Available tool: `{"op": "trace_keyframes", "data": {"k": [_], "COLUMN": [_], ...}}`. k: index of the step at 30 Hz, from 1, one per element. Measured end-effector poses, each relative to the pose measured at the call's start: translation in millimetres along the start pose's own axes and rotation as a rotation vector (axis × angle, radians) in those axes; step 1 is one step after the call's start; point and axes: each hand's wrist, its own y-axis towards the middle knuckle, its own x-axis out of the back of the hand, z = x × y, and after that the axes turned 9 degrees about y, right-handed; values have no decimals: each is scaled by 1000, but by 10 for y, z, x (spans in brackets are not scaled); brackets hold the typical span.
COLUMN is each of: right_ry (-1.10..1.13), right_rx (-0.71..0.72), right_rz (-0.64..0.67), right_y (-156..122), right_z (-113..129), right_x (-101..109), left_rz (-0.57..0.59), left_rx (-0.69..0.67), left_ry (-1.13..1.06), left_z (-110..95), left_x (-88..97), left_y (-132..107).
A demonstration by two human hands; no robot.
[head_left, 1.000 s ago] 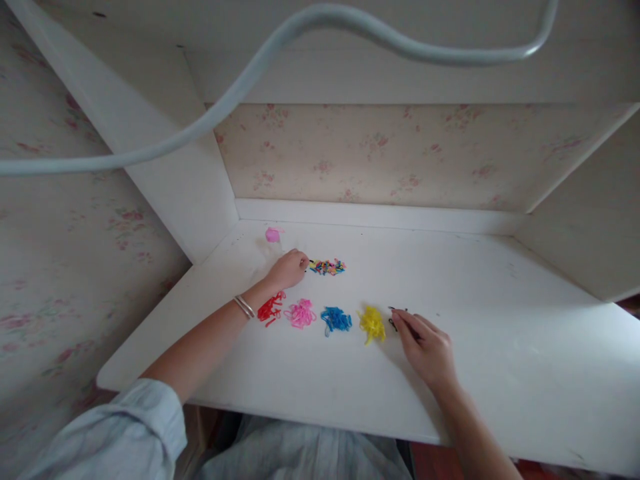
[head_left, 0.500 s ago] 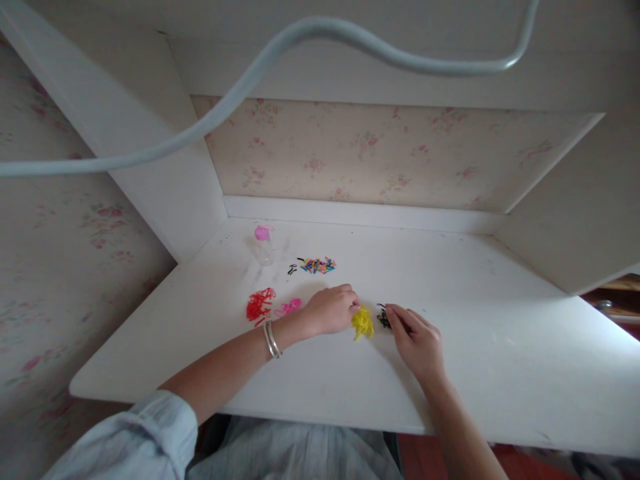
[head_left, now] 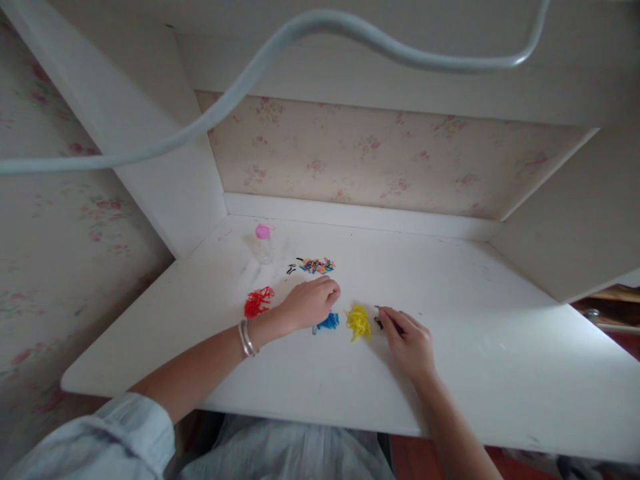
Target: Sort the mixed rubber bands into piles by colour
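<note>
Small rubber bands lie in piles by colour on the white desk (head_left: 300, 387). My left hand (head_left: 311, 301), its fingers curled closed, is over the desk just above the blue pile (head_left: 329, 321); whatever it may pinch is hidden. My right hand (head_left: 407, 339) has thumb and fingers pressed together at the black pile (head_left: 379, 323), which it partly covers; I cannot make out what is between the fingertips. Between the hands sits the yellow pile (head_left: 359, 322). The red pile (head_left: 257, 303) lies left of my left hand. Farther back is a mixed-colour pile (head_left: 317, 265).
A clear bottle with a pink cap (head_left: 263, 232) stands at the back left. A few loose black bands (head_left: 291, 269) lie beside the mixed pile. A pale curved tube (head_left: 320, 21) crosses overhead. Side panels and a floral back wall (head_left: 370, 150) enclose the desk.
My left hand has moved left, away from the yellow pile, uncovering the blue pile and now hiding the pink one. My right hand stays at the black pile. The view has shifted slightly.
</note>
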Motion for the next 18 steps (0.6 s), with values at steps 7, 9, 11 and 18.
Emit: {"op": "trace_keyframes", "data": {"k": [7, 9, 11, 18], "right_ry": [2, -50, -139, -344], "right_rx": [-19, 30, 70, 36], "right_rz": [179, 313, 440, 579], "right_y": [376, 541, 703, 1235], "right_z": [248, 376, 503, 735], "right_x": [-163, -284, -455, -1201], "left_rz": [-152, -156, -164, -159], "left_rx": [298, 412, 509, 531], "left_ry": [-327, -394, -440, -549], "left_z": [323, 391, 438, 488], "left_x": [148, 92, 32, -17], "left_y": [-974, -1266, -1480, -1594]}}
